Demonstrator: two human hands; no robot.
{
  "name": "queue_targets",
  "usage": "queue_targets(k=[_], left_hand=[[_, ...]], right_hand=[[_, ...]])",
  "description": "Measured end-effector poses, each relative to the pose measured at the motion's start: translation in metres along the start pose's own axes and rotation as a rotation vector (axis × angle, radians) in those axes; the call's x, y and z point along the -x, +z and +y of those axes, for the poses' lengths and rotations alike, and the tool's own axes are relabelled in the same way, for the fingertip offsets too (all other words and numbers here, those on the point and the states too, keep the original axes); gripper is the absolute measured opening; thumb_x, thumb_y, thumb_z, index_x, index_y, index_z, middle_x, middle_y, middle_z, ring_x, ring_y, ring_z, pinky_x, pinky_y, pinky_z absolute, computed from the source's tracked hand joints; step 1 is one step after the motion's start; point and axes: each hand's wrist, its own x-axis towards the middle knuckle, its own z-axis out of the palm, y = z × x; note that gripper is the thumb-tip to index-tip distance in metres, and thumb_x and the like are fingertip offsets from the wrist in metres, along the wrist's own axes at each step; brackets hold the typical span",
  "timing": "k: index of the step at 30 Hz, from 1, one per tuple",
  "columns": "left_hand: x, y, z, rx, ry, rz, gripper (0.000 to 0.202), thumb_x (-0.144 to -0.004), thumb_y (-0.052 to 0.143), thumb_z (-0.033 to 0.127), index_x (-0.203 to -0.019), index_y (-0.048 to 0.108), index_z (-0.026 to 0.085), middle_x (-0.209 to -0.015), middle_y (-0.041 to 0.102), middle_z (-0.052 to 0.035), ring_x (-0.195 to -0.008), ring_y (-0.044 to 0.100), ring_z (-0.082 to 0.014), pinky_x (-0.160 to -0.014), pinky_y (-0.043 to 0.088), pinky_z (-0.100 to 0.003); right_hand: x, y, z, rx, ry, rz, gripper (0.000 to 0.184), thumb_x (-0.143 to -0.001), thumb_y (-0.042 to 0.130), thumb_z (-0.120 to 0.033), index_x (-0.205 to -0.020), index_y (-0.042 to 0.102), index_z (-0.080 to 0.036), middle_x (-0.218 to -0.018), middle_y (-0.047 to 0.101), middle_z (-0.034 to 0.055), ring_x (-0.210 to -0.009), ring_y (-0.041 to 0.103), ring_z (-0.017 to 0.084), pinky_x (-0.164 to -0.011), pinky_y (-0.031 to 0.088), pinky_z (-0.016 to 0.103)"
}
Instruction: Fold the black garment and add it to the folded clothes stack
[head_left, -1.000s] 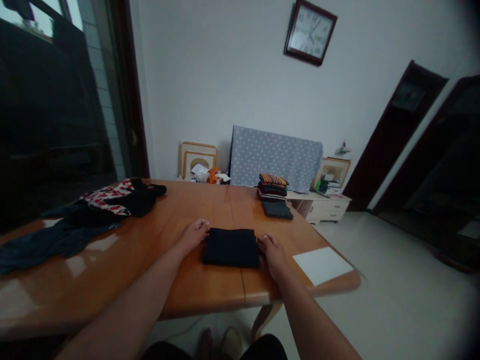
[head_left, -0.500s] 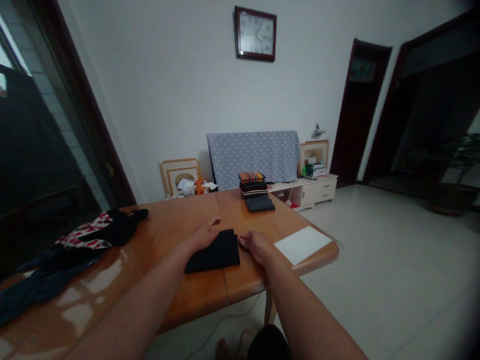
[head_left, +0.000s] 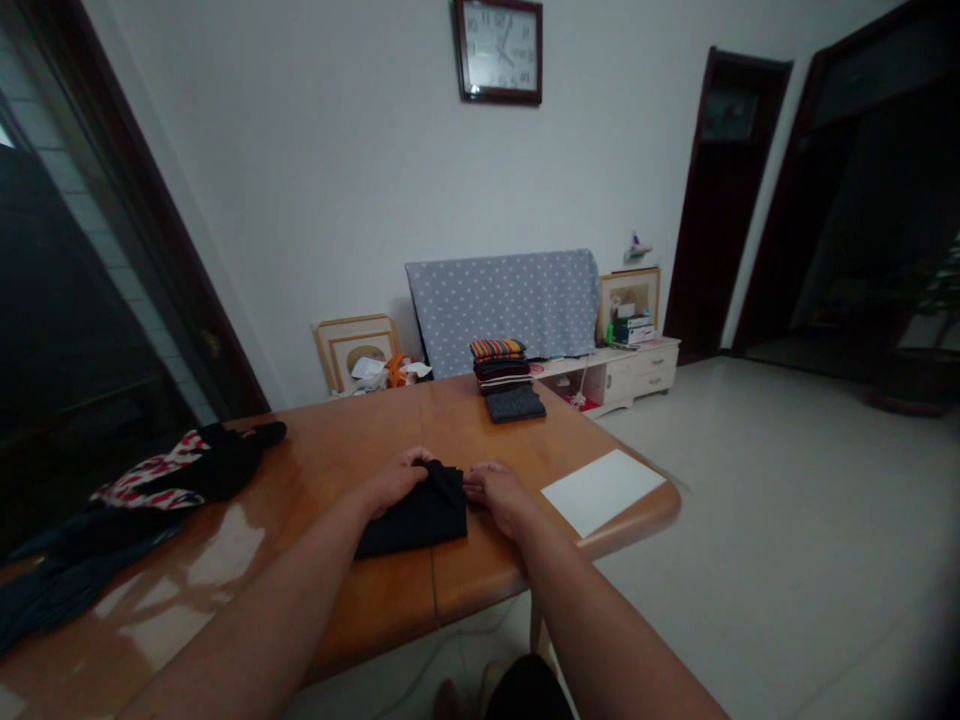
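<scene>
A folded black garment (head_left: 424,520) lies on the wooden table in front of me; its exact kind cannot be made out. My left hand (head_left: 396,482) is closed on its far edge, where the cloth is pinched up into a small ridge. At the right side of the garment is my right hand (head_left: 501,498), fingers stretched out and their tips against the cloth's edge. Farther back stands a stack of folded clothes (head_left: 501,368), striped on top, with a folded dark grey garment (head_left: 516,404) just in front of it.
A white sheet (head_left: 602,490) lies near the right corner of the wooden table (head_left: 360,420). Loose clothes (head_left: 202,470), black, red-white patterned and blue, are heaped at the left. Behind the table are a low white cabinet (head_left: 641,372) and a dotted grey cloth (head_left: 502,300).
My left hand has closed on the garment's far edge and lifted the cloth there slightly. My right fingertips have come against its right edge. The view has shifted a little.
</scene>
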Motion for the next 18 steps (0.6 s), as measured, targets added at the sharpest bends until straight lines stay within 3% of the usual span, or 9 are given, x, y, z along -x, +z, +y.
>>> queue_targets(k=[4,10,18], left_hand=[[0.002,0.003,-0.004,0.082,-0.043,-0.011,0.022,-0.065,0.057,0.020,-0.087,0.060,0.020,-0.075,0.062,0.0031,-0.067,0.054,-0.0145,-0.060,0.042,-0.023],[0.006,0.000,0.004,0.182,-0.074,-0.033,0.022,-0.065,0.061,0.022,-0.087,0.058,0.020,-0.071,0.059,0.0049,-0.061,0.051,-0.0124,-0.056,0.038,-0.022],[0.004,0.002,0.010,0.236,-0.040,-0.041,0.019,-0.067,0.064,0.022,-0.085,0.059,0.019,-0.070,0.060,0.0052,-0.059,0.050,-0.0102,-0.056,0.037,-0.020]], right_hand=[[-0.005,0.004,-0.001,0.133,0.031,0.024,0.011,-0.065,0.059,-0.019,-0.070,0.050,-0.020,-0.058,0.052,-0.0048,-0.051,0.049,0.009,-0.052,0.039,0.021],[-0.010,0.018,-0.006,0.324,-0.001,0.094,0.018,-0.066,0.062,-0.013,-0.081,0.055,-0.020,-0.057,0.052,-0.0063,-0.046,0.045,0.009,-0.044,0.029,0.021],[-0.027,0.027,-0.006,0.561,-0.020,0.000,0.012,-0.075,0.055,-0.012,-0.084,0.058,-0.019,-0.067,0.059,-0.0044,-0.052,0.053,0.008,-0.052,0.040,0.019]])
